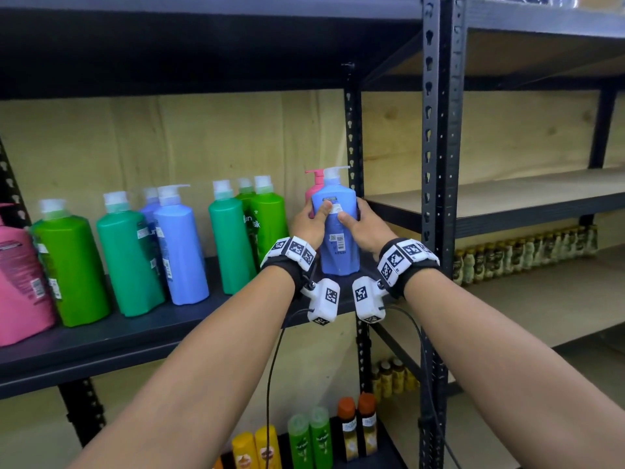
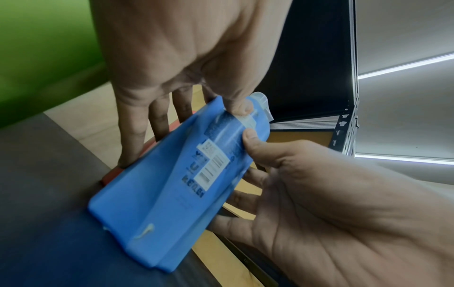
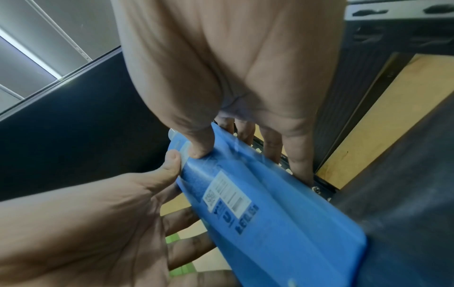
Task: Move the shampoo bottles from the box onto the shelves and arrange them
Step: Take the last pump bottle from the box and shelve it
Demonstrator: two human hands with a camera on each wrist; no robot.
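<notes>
Blue plastic fills my grip: the blue shampoo bottle [image 1: 338,228] stands at the right end of the dark shelf [image 1: 111,336], its base down on the board, its barcode label facing me. My left hand [image 1: 308,222] wraps its left side, thumb pressed on the front and the fingers [image 2: 132,134] curled round behind; my right hand [image 1: 363,222] mirrors that on the other side, thumb on the label, fingers [image 3: 298,165] reaching back beside the upright post [image 1: 353,137].

Just behind stands a pink bottle [image 1: 313,187], so close I cannot tell whether the two touch. If I shove the blue one straight back, I judge it could knock the pink one against the plywood back panel [image 1: 169,140] or tip it. My left fingers look caught between the two bottles, and dragging them out carelessly could pull either one askew.

On the right, my knuckles sit near the post; a twist while squaring the bottle might scrape them and jolt my hold. The nearest green bottles [image 1: 260,218] stand just beside my left wrist, and a wide withdrawal could brush them. Letting go with the base off square may leave it rocking.
</notes>
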